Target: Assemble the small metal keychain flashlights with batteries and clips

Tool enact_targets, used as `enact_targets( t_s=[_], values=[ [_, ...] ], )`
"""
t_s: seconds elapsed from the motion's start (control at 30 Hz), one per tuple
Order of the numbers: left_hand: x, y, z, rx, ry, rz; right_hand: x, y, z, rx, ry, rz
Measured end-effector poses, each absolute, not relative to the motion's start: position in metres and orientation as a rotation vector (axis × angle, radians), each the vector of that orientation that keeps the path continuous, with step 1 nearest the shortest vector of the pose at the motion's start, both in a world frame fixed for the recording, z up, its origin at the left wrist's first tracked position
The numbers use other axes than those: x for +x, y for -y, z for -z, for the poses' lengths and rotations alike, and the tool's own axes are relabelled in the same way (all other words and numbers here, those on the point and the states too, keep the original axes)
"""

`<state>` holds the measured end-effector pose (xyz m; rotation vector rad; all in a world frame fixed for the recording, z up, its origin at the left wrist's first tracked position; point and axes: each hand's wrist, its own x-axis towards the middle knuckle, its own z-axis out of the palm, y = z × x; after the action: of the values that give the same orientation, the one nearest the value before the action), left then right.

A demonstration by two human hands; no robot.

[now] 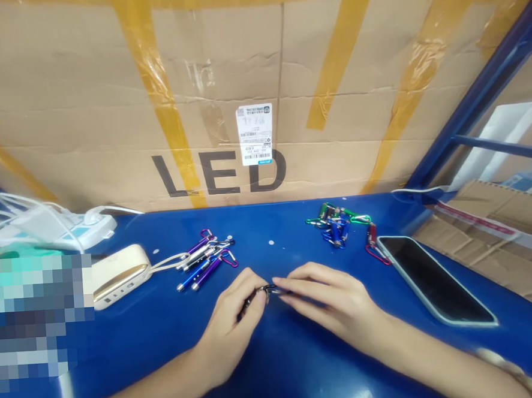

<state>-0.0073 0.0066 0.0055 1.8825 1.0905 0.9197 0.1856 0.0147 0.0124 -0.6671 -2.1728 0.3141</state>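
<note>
Brown corrugated cardboard fills the top of the view: a large carton (212, 64) crossed by strips of yellow packing tape (155, 91) and printed with black "LED" letters (219, 173), with a white barcode label (255, 133) stuck at the letters' upper edge. A dark blue metal shelf frame (480, 102) runs up the right side, beside a flattened cardboard sheet (485, 251). Below lies a glossy blue tabletop (286, 240), its near left corner hidden by a pixelated patch (34, 321).

On the table, a black-screened smartphone (436, 281) lies at an angle on the right. To the left sit a cream-and-gold power bank (120, 277) and a white power strip (55, 227) with white cables. Two small heaps of metal keychain flashlights with carabiner clips lie apart: purple and blue ones (204, 260) left of centre, and green, blue and red ones (339, 224) right of centre, near the phone.

The left hand (231, 327) and right hand (326, 297) are together at the table's centre, near the person's side. Their fingertips meet, pinching a small dark metal keychain flashlight (263, 293) between them, mostly hidden by the fingers. A thin metal bracelet (511, 370) circles the right wrist.
</note>
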Motion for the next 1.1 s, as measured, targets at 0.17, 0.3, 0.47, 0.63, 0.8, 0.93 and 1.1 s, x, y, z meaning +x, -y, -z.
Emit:
enact_targets(
  t_s=[0.17,0.3,0.47,0.63,0.8,0.93,1.1],
  values=[
    [-0.007,-0.005,-0.006,1.872,-1.093,-0.893,0.183,-0.017,-0.013,-0.767,2.056,-0.603],
    [-0.006,-0.005,-0.005,1.897,-1.109,-0.857,0.180,-0.016,-0.014,-0.932,1.929,-0.833],
    [-0.006,-0.006,-0.001,1.981,-1.149,-0.808,0.177,-0.014,-0.017,-1.029,1.857,-0.914],
    [-0.004,-0.004,-0.003,2.018,-1.187,-0.767,0.174,-0.012,-0.018,-1.014,1.731,-1.051],
    [-0.005,-0.002,-0.006,1.975,-1.192,-0.804,0.176,-0.013,-0.015,-0.957,1.718,-1.071],
    [-0.006,-0.002,-0.006,1.983,-1.195,-0.779,0.177,-0.014,-0.014,-0.905,1.803,-1.002],
    [-0.006,-0.003,-0.006,2.004,-1.259,-0.785,0.178,-0.016,-0.014,-0.994,1.860,-1.182]
  ],
)
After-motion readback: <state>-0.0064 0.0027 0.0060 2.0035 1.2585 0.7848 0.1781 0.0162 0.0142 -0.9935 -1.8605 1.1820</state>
